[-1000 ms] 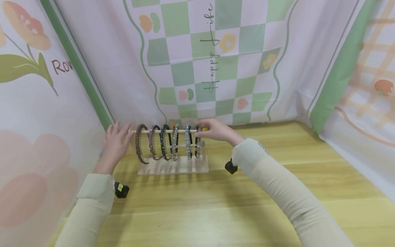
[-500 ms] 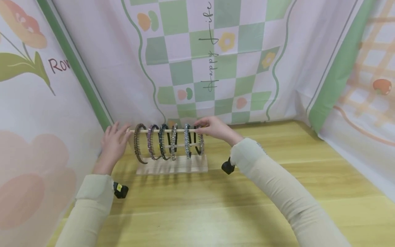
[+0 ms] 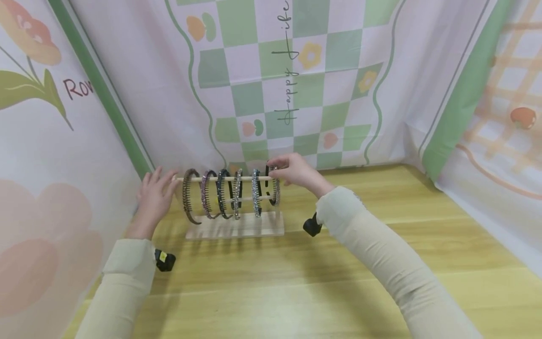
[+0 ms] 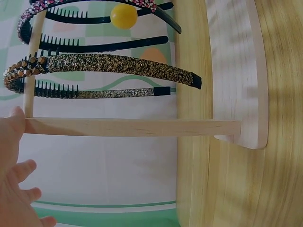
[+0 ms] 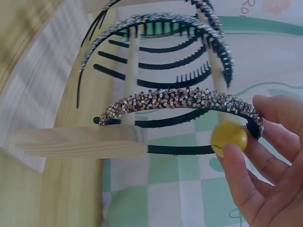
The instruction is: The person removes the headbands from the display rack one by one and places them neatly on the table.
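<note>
A wooden headband rack [image 3: 235, 228] stands on the table, several headbands hanging over its top rod. My right hand [image 3: 296, 170] pinches the rightmost headband [image 5: 175, 100], studded with copper and silver beads, at its top. This headband sits askew at the rod's end, and the thumb overlaps a yellow ball [image 5: 229, 137] there in the right wrist view. At the other end my left hand [image 3: 155, 195] touches the top of the rack's upright [image 4: 132, 126], fingers spread. Beside it hangs a gold-speckled headband [image 4: 118, 65]; a silver rhinestone headband [image 3: 256, 193] is second from the right.
Behind the rack hangs a green checked curtain [image 3: 279, 99]. A flowered curtain [image 3: 46, 188] closes in the left side, close to my left arm. The wood-grain table [image 3: 262, 287] spreads in front and to the right.
My right hand has risen slightly, and the rightmost headband has lifted and twisted at the rod's end. My left hand stays at the left upright.
</note>
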`<state>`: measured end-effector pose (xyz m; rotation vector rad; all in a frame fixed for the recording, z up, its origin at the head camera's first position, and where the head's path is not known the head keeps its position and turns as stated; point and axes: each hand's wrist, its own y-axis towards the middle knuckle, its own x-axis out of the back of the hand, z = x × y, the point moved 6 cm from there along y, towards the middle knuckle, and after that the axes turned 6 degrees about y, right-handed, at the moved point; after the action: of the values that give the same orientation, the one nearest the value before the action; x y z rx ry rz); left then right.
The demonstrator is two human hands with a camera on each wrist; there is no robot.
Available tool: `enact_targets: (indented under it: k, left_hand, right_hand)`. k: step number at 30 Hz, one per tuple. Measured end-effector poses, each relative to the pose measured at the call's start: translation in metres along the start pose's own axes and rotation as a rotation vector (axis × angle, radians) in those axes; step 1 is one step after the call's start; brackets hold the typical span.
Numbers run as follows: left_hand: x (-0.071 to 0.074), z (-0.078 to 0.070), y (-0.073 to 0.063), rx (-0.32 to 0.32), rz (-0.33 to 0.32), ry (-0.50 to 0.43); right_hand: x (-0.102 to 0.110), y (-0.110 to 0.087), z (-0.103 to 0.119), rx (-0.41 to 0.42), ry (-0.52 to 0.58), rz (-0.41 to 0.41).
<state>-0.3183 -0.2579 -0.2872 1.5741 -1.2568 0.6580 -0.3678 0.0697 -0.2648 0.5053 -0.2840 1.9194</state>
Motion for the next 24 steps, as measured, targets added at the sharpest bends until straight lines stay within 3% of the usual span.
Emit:
enact_targets:
  k: [24]
  left_hand:
    - [0.001,0.001,0.0,-0.012,-0.015,0.052]
  right_hand:
    - [0.026,-0.023,0.022,-0.012,0.117,0.004]
